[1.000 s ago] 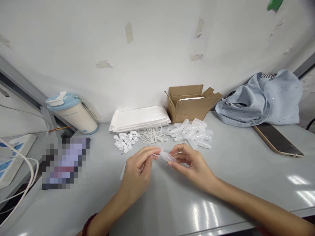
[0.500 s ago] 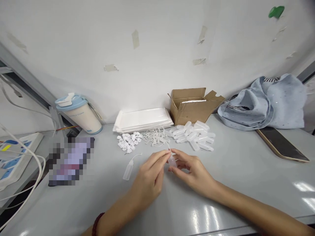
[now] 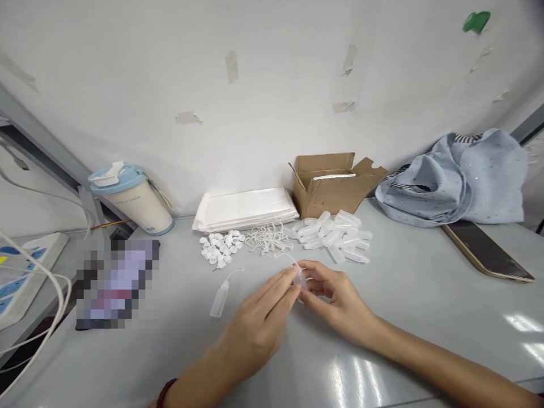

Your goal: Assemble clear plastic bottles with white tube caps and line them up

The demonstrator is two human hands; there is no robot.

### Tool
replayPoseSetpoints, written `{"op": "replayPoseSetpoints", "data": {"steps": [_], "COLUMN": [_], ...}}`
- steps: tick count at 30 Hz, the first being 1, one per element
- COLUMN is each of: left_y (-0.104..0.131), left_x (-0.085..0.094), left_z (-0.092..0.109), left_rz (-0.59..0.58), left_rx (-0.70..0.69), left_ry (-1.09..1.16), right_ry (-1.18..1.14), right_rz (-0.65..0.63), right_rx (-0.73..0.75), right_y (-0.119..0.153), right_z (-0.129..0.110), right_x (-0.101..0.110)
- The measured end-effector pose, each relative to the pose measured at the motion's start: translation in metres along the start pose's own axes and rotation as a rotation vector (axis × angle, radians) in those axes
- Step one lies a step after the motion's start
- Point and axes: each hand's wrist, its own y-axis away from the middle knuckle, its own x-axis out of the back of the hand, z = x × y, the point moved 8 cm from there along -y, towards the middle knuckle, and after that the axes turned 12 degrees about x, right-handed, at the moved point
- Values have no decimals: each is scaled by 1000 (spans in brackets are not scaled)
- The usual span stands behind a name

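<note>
A small translucent bottle (image 3: 300, 279) with a thin white string at its top is between my two hands. My right hand (image 3: 335, 294) has its fingers wrapped round the bottle. The fingertips of my left hand (image 3: 267, 320) are pressed against the bottle's left side. Another bottle (image 3: 220, 300) with a curved string lies to the left of my left hand. Behind my hands are a pile of white caps (image 3: 221, 248), a tangle of white strings (image 3: 270, 239) and a heap of empty translucent bottles (image 3: 335, 233).
Flat white packets (image 3: 246, 208) and an open cardboard box (image 3: 334, 195) stand by the wall. A cup (image 3: 140, 201), a pixelated object (image 3: 121, 283) and a power strip (image 3: 25, 277) are left. A blue cloth bag (image 3: 459, 178) and a phone (image 3: 488, 249) are right.
My left hand has moved slightly right, with its fingers now lower against the held bottle. The string at the bottle's top now curves toward the tangle. The view has shifted slightly.
</note>
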Motion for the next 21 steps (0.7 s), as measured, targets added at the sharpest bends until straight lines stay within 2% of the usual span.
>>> {"op": "replayPoseSetpoints", "data": {"steps": [5,8,13,19,21], "left_y": [-1,-3,-7,-5,-4], "left_x": [3,7,8,-6,-8], "left_z": [2,-3,-15,-11,-10], "left_rz": [13,22,13,-149,-155], "left_rx": [-19,65,239,191,184], "left_ry": [14,89,125,59,34], "right_ry": [12,-11,-287,-599,-707], "right_rz": [12,28,-45,-133,-151], "right_rx": [-10,0,7,-91,-124], "right_y": [0,0,-2,-2,-2], "right_z": [-3,-7,-16,-16,-15], "right_x": [2,4,-4,-14,-17]}}
